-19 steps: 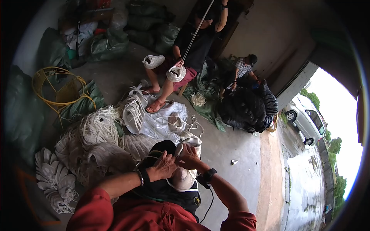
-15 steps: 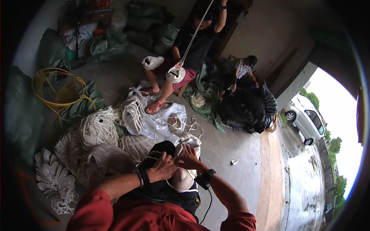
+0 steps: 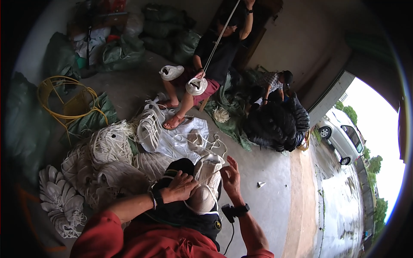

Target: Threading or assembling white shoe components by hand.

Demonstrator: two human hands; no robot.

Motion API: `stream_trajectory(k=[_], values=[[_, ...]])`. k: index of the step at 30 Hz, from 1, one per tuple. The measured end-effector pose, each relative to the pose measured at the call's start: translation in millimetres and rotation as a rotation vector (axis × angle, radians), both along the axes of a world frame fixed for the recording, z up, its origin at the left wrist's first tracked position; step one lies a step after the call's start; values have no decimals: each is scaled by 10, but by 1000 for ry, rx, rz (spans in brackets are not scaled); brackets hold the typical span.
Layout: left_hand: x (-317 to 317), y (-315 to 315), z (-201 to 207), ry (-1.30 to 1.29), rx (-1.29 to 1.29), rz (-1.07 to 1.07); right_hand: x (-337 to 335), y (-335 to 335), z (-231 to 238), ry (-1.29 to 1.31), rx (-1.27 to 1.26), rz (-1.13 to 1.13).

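Note:
A white lace-up shoe (image 3: 204, 198) rests on my lap over dark cloth, its toe toward me and its opening away. At its left edge my left hand (image 3: 180, 187) is closed, fingers curled against the side; whether they also pinch a lace is hidden. My right hand (image 3: 231, 175) is raised just off the shoe's right side, thumb and forefinger pinching a white shoelace (image 3: 212, 173) that stretches across the shoe's top. The other right fingers are spread. Beyond the shoe, white shoe parts with loose laces (image 3: 112, 142) lie heaped on the floor.
Across from me sits a person (image 3: 215, 56) drawing up a long lace, white shoes on the knees. Farther right another person bends over a black pile (image 3: 273, 122). A yellow chair frame (image 3: 69, 103) and green sacks (image 3: 122, 51) stand left. Outside the doorway is a silver car (image 3: 342, 133).
My right hand has moved off the shoe to the right, drawing the lace out, and its fingers have spread. My left hand stays at the shoe. The far person has leaned over the black pile.

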State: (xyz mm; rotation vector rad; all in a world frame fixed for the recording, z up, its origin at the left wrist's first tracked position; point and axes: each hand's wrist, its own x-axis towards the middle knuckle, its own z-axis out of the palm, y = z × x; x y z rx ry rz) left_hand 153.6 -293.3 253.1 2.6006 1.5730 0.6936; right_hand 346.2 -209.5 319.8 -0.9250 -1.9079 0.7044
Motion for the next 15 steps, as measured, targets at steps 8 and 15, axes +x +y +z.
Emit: stream_trajectory(k=[8,15], values=[[241,164,436,-562,-191,-279,131,-504,40,1,-87,211],[400,47,380,-614,-119,-351,389,-141,-322,-145,-435,110]])
